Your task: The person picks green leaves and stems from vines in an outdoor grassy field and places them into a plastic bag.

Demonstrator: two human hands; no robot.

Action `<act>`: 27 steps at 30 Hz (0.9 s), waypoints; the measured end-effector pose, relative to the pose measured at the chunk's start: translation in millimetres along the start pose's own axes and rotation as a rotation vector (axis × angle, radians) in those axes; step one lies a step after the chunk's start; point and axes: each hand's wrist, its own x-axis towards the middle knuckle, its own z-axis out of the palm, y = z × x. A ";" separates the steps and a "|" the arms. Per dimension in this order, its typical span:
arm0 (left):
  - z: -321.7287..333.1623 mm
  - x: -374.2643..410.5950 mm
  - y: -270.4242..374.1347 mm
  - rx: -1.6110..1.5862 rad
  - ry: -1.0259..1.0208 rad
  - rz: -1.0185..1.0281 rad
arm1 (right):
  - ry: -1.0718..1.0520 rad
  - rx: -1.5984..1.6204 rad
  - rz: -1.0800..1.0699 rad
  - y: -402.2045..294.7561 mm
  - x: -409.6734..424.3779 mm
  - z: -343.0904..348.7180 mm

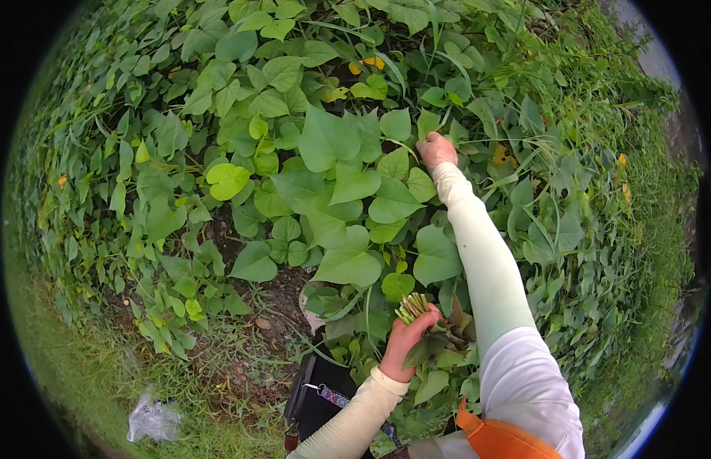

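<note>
My left hand (406,342), low in the head view, is closed round a bundle of cut leaf stems (413,308). Their pale green ends stick out above my thumb, and the leaves (433,384) hang below the hand, some of them brownish. Farther up, my right hand (437,150) reaches into a dense bed of heart-shaped leaves (331,137), which look like sweet potato vines. Its fingers are curled among the foliage, right beside a small upright leaf (428,123) and a thin curved stem (402,144). What lies between those fingertips is hidden.
A crumpled clear plastic bag (153,417) lies on the grass at lower left. Close to my body are a black bag (327,376) with a patterned strap (334,397) and an orange cloth piece (499,436). Bare soil (278,295) shows left of centre. Grass blades rise among the vines.
</note>
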 end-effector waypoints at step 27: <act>-59.4 -54.6 14.3 -0.496 0.223 0.346 | -0.443 0.552 -1.041 -305.8 -210.2 -17.9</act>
